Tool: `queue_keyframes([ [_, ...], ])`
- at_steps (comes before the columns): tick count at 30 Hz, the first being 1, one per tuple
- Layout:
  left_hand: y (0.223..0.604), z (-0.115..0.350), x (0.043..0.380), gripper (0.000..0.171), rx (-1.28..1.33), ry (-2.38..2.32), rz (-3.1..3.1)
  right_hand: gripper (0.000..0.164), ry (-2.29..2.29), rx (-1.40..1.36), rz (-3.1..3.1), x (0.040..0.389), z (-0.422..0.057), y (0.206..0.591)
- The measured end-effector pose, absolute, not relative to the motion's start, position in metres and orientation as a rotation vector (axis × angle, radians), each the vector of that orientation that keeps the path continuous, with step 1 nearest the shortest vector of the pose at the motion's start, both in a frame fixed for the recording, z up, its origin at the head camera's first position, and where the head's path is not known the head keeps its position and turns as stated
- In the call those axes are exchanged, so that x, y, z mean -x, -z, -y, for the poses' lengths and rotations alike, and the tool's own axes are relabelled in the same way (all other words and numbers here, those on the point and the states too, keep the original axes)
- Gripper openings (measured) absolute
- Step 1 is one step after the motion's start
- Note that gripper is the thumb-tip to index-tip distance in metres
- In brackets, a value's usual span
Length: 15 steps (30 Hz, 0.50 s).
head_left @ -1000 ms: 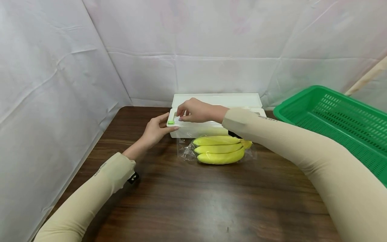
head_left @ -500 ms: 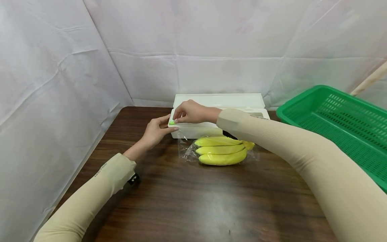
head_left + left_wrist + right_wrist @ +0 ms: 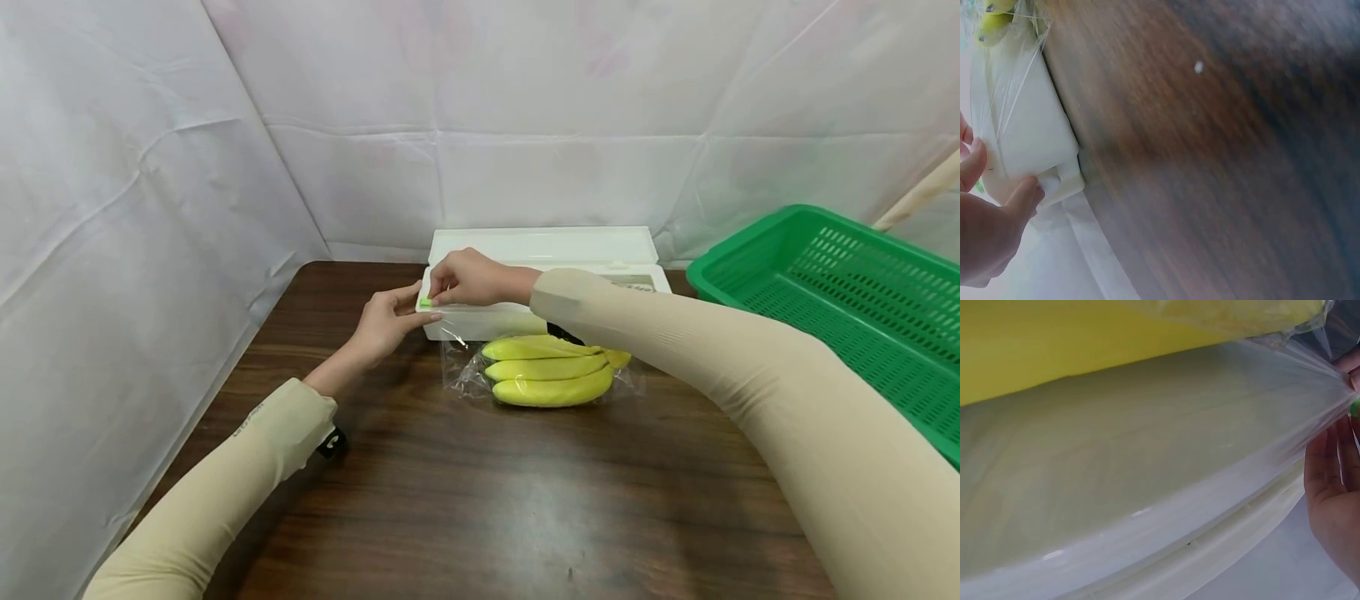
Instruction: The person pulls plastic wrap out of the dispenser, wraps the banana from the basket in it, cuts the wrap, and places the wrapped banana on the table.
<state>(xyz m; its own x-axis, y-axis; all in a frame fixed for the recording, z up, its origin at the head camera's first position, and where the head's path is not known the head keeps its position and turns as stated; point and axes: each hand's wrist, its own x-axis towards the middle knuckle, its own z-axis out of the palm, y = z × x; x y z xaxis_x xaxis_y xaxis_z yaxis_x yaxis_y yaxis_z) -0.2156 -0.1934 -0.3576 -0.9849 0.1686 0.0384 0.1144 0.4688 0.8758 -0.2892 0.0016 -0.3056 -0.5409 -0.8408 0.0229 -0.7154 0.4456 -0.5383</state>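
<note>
A long white cling film dispenser (image 3: 480,322) stands at the back of the table, lid (image 3: 540,244) raised. Bananas (image 3: 551,369) lie before it under clear film (image 3: 465,367) that runs up to its front edge. My left hand (image 3: 382,325) grips the dispenser's left end, thumb on the front corner; in the left wrist view, its finger (image 3: 1025,192) presses the end. My right hand (image 3: 472,277) reaches across the top, pinching at the green slider (image 3: 425,302) at the left end. In the right wrist view, the film draws together toward the fingers (image 3: 1316,465).
A green slotted basket (image 3: 806,279) stands at the right, close to my right forearm. White sheeting (image 3: 547,183) hangs behind and at the left of the brown wooden table (image 3: 450,492).
My right hand has moved slightly left along the dispenser's top, its fingertips coming onto the green slider. My left hand keeps its grip on the end; the bananas stay put.
</note>
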Motion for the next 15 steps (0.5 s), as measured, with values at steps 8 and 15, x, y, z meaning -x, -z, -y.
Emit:
queue_keyframes([
  [8,0.3581,0.1935,0.2169,0.066,-0.257,-1.619,-2.635,0.009,0.729,1.309,-2.468,0.2899,-0.0004,0.3046],
  [15,0.3584,0.1925,0.2162,0.066,-0.253,-1.618,-2.628,0.008,0.694,1.278,-2.467,0.2883,0.0003,0.3018],
])
